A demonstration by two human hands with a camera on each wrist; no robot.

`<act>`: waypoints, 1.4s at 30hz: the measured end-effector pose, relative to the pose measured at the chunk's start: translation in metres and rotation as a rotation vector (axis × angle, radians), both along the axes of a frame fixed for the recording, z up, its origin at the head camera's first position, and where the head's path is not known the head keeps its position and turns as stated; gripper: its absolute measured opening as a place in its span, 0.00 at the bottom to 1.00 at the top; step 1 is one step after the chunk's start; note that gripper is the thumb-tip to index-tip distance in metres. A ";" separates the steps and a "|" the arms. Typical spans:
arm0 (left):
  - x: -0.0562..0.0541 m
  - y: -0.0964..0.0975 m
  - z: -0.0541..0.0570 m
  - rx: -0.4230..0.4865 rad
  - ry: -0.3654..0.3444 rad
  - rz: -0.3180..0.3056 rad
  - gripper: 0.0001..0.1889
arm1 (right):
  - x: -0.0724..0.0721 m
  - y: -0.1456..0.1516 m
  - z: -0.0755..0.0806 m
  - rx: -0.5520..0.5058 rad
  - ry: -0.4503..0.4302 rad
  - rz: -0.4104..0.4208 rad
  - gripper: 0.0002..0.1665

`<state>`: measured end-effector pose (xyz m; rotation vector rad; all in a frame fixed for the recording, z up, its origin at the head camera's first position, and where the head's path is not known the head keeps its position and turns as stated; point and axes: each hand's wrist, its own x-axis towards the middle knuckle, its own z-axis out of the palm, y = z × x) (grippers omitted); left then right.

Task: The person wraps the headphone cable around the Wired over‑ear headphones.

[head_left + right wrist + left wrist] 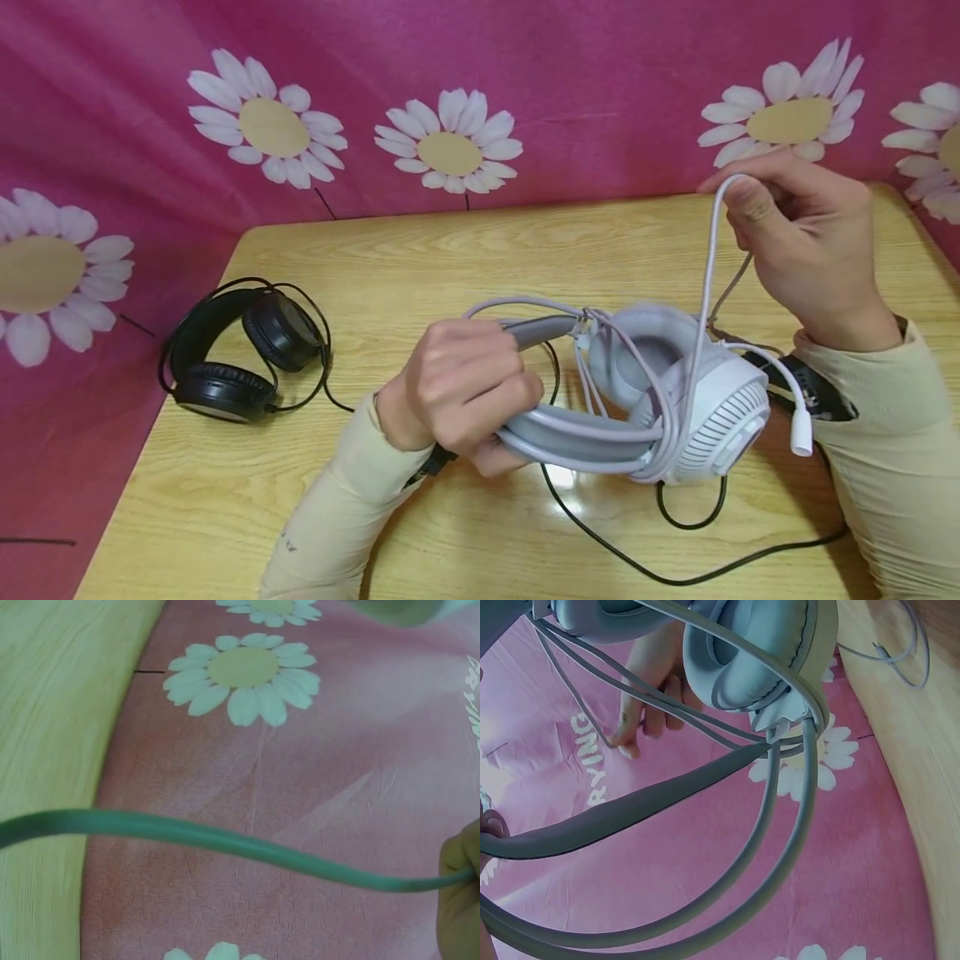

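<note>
A white headset with grey ear pads is held tilted above the table, its thin cable looped around the headband and one ear cup. My left hand grips the headband, whose inner strap and two outer tubes show large in the left wrist view. Up at the right, my right hand pinches the headset's cable between thumb and forefinger, and a length of it hangs down to the ear cup. A white microphone boom sticks out toward the right forearm.
Black headphones lie at the left of the wooden table. A black cable curves across the table below the white headset. Pink cloth with printed daisies hangs behind the table.
</note>
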<state>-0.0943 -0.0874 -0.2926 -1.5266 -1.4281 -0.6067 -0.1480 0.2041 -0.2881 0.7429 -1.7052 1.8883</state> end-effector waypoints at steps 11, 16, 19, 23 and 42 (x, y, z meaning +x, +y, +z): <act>0.004 -0.001 0.001 0.007 0.026 -0.047 0.13 | -0.003 -0.005 -0.014 0.299 0.036 0.035 0.11; 0.002 -0.001 0.000 0.014 0.036 -0.060 0.13 | -0.006 -0.008 -0.022 0.397 0.037 0.065 0.10; 0.003 -0.002 0.000 0.017 0.017 -0.074 0.14 | -0.007 -0.011 -0.026 0.509 0.015 0.009 0.09; 0.003 -0.002 -0.001 0.027 -0.005 -0.102 0.14 | -0.007 -0.015 -0.030 0.647 -0.017 -0.023 0.08; 0.009 -0.012 0.007 0.084 -0.028 -0.042 0.14 | -0.010 -0.020 -0.038 0.828 -0.142 0.167 0.09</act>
